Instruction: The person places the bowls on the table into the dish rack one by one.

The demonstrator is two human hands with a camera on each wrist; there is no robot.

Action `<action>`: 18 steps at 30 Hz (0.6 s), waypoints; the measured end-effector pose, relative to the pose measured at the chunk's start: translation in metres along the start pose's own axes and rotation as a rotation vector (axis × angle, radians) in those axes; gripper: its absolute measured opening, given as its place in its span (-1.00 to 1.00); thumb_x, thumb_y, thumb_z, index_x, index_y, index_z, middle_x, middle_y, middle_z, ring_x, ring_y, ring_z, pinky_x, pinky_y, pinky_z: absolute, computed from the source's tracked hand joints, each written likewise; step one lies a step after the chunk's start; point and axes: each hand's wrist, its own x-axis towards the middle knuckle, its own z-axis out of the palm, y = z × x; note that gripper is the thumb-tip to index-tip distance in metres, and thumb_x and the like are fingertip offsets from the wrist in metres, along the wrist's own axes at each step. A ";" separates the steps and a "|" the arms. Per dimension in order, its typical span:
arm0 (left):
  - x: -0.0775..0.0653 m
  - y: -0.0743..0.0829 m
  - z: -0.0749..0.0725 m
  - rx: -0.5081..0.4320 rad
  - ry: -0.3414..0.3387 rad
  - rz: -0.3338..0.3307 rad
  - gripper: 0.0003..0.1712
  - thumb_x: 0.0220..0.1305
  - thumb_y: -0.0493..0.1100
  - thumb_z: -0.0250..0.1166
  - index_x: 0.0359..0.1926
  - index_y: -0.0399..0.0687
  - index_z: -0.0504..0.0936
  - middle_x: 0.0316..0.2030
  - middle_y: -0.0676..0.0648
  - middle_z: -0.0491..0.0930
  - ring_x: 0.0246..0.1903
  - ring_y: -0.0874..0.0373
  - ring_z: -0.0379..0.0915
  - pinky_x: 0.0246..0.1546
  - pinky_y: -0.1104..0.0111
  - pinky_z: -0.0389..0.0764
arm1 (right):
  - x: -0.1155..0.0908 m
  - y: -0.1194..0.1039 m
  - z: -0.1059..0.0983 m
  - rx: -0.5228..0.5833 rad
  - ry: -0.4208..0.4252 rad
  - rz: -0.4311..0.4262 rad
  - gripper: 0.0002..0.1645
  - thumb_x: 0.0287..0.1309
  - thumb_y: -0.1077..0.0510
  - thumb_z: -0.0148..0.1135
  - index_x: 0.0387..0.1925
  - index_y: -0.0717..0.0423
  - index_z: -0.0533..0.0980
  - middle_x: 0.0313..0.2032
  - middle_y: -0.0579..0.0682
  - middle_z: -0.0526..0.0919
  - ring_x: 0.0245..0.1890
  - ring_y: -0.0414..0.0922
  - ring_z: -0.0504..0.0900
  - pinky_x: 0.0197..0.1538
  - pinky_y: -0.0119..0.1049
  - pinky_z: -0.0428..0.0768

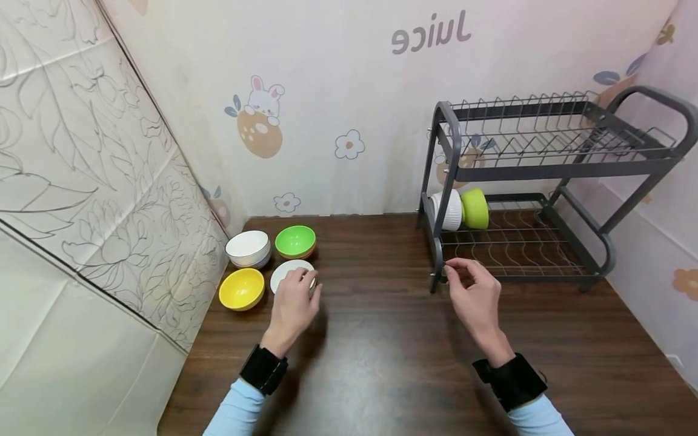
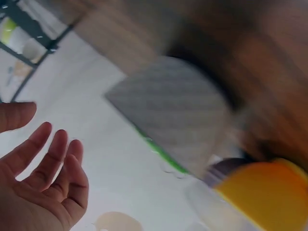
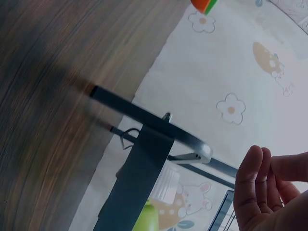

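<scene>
My left hand (image 1: 294, 303) hovers over a white bowl (image 1: 282, 270), covering part of it in the head view. The left wrist view shows that hand (image 2: 45, 178) with fingers loosely bent and nothing between them, apart from the bowl's textured grey-looking side (image 2: 173, 110). Beside the bowl are a yellow bowl (image 1: 242, 289), a green bowl (image 1: 295, 241) stacked on an orange one, and another white bowl (image 1: 248, 245) stacked on a second bowl. By the front left post of a dark dish rack (image 1: 438, 242), my right hand (image 1: 477, 297) is raised, thumb close to its fingertips, holding nothing.
On the rack's lower tier, a white ribbed bowl (image 1: 450, 211) and a lime green bowl (image 1: 475, 209) stand on their sides. The upper wire tier (image 1: 545, 142) overhangs them. A patterned wall (image 1: 349, 91) closes the back of the brown table (image 1: 371, 339).
</scene>
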 end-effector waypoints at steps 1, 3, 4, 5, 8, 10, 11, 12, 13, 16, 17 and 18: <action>-0.004 -0.005 0.000 0.027 -0.017 -0.016 -0.73 0.22 -0.23 0.54 -0.07 -0.19 0.73 -0.17 -0.16 0.62 -0.13 -0.17 0.56 -0.12 -0.01 0.59 | 0.000 -0.001 0.001 0.005 -0.005 -0.002 -0.92 0.32 0.36 0.40 -0.18 0.23 0.72 -0.29 -0.02 0.72 -0.42 -0.28 0.58 -0.37 -0.58 0.45; -0.009 -0.012 0.000 0.066 -0.043 -0.036 -0.68 0.18 -0.22 0.57 -0.06 -0.19 0.73 -0.14 -0.17 0.63 -0.10 -0.19 0.56 -0.12 -0.03 0.58 | -0.001 -0.003 0.003 0.010 -0.012 -0.006 -0.92 0.31 0.37 0.40 -0.19 0.22 0.72 -0.30 -0.03 0.72 -0.42 -0.28 0.58 -0.38 -0.58 0.46; -0.011 -0.015 0.000 0.082 -0.051 -0.039 -0.67 0.17 -0.22 0.58 -0.06 -0.19 0.73 -0.14 -0.18 0.63 -0.10 -0.19 0.56 -0.13 -0.04 0.57 | -0.001 -0.004 0.004 0.011 -0.016 -0.007 -0.92 0.30 0.37 0.40 -0.19 0.22 0.72 -0.30 -0.04 0.72 -0.43 -0.28 0.59 -0.38 -0.59 0.46; -0.013 -0.017 0.000 0.092 -0.053 -0.040 -0.66 0.16 -0.22 0.59 -0.06 -0.19 0.73 -0.15 -0.18 0.63 -0.10 -0.19 0.57 -0.14 -0.04 0.57 | -0.002 -0.005 0.005 0.014 -0.023 -0.011 -0.92 0.30 0.37 0.41 -0.19 0.23 0.72 -0.30 -0.04 0.72 -0.43 -0.27 0.60 -0.38 -0.59 0.47; -0.018 -0.023 0.003 0.113 -0.049 -0.039 -0.66 0.11 -0.23 0.61 -0.10 -0.19 0.74 -0.19 -0.18 0.65 -0.15 -0.19 0.58 -0.21 -0.02 0.56 | -0.004 -0.008 0.007 0.024 -0.044 -0.018 -0.91 0.29 0.38 0.41 -0.19 0.23 0.72 -0.30 -0.04 0.72 -0.43 -0.22 0.62 -0.37 -0.59 0.50; -0.022 -0.026 0.004 0.114 -0.047 -0.041 -0.68 0.08 -0.26 0.62 -0.13 -0.19 0.76 -0.23 -0.16 0.65 -0.19 -0.18 0.58 -0.25 -0.01 0.55 | -0.005 -0.010 0.009 0.033 -0.056 -0.025 -0.91 0.29 0.38 0.41 -0.18 0.22 0.71 -0.30 -0.04 0.72 -0.42 -0.16 0.64 -0.36 -0.59 0.51; -0.023 -0.028 0.005 0.111 -0.050 -0.043 -0.69 0.07 -0.28 0.62 -0.15 -0.19 0.76 -0.25 -0.15 0.65 -0.22 -0.18 0.58 -0.27 -0.01 0.55 | -0.006 -0.011 0.009 0.037 -0.061 -0.028 -0.90 0.29 0.38 0.41 -0.18 0.22 0.71 -0.29 -0.04 0.72 -0.41 -0.13 0.65 -0.36 -0.58 0.51; -0.025 -0.029 0.006 0.108 -0.054 -0.044 -0.71 0.07 -0.29 0.62 -0.16 -0.18 0.77 -0.27 -0.14 0.65 -0.24 -0.17 0.58 -0.28 0.00 0.55 | -0.007 -0.011 0.010 0.040 -0.064 -0.029 -0.89 0.29 0.39 0.41 -0.18 0.21 0.71 -0.29 -0.04 0.72 -0.41 -0.11 0.65 -0.35 -0.58 0.51; -0.026 -0.030 0.006 0.103 -0.058 -0.047 -0.73 0.06 -0.32 0.61 -0.18 -0.18 0.77 -0.29 -0.13 0.65 -0.25 -0.16 0.58 -0.30 0.01 0.55 | -0.007 -0.012 0.010 0.041 -0.066 -0.031 -0.89 0.29 0.39 0.41 -0.18 0.20 0.71 -0.29 -0.05 0.72 -0.40 -0.10 0.65 -0.35 -0.58 0.51; -0.030 -0.033 0.008 0.083 -0.065 -0.054 -0.79 0.09 -0.36 0.58 -0.23 -0.17 0.78 -0.32 -0.11 0.64 -0.28 -0.14 0.58 -0.33 0.02 0.53 | -0.008 -0.013 0.011 0.045 -0.068 -0.035 -0.89 0.29 0.39 0.40 -0.18 0.19 0.71 -0.29 -0.05 0.72 -0.40 -0.10 0.66 -0.35 -0.58 0.52; -0.030 -0.034 0.009 0.080 -0.064 -0.053 -0.81 0.10 -0.37 0.56 -0.25 -0.16 0.78 -0.33 -0.11 0.64 -0.29 -0.14 0.58 -0.34 0.03 0.53 | -0.007 -0.013 0.011 0.045 -0.067 -0.037 -0.89 0.30 0.38 0.40 -0.18 0.18 0.72 -0.29 -0.05 0.72 -0.40 -0.11 0.66 -0.35 -0.57 0.52; -0.031 -0.035 0.010 0.080 -0.059 -0.051 -0.82 0.10 -0.38 0.55 -0.27 -0.15 0.77 -0.33 -0.10 0.63 -0.29 -0.14 0.57 -0.35 0.03 0.52 | -0.007 -0.013 0.012 0.044 -0.066 -0.039 -0.89 0.30 0.38 0.40 -0.18 0.19 0.72 -0.29 -0.05 0.72 -0.40 -0.11 0.66 -0.35 -0.57 0.52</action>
